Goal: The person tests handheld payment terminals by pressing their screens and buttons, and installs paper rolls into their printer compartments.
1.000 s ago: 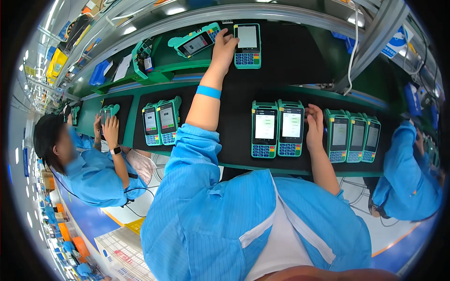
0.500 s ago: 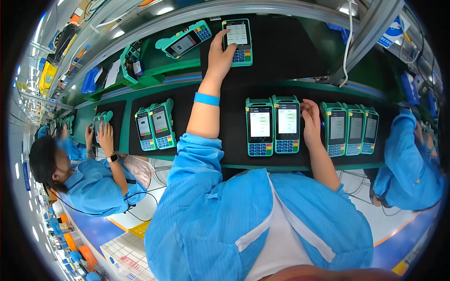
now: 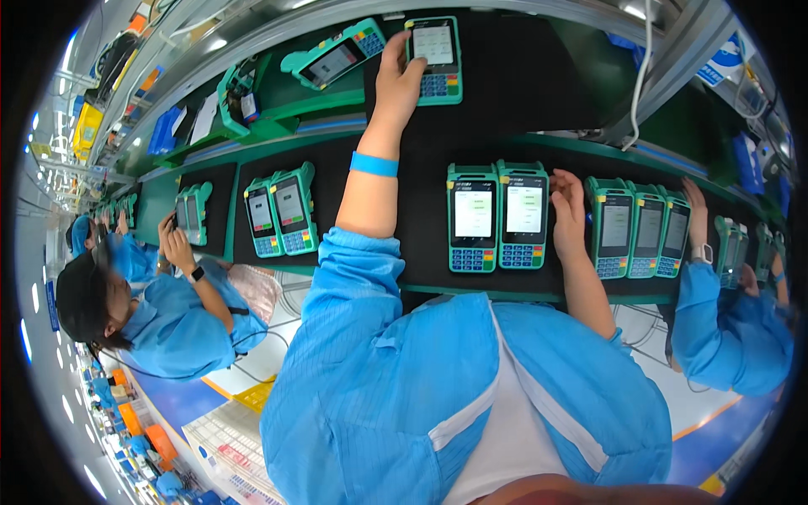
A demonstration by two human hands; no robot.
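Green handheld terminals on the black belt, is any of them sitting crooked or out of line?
Yes. The green terminal on the upper shelf lies tilted diagonally, while the terminal under the left hand and the pair beside the right hand sit straight.

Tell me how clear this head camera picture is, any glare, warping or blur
Head view: strong fisheye warp, so the black belt bows and the corners go black; ceiling light glares off the metal rail up top; the terminal under the left hand stays sharp; edges look soft.
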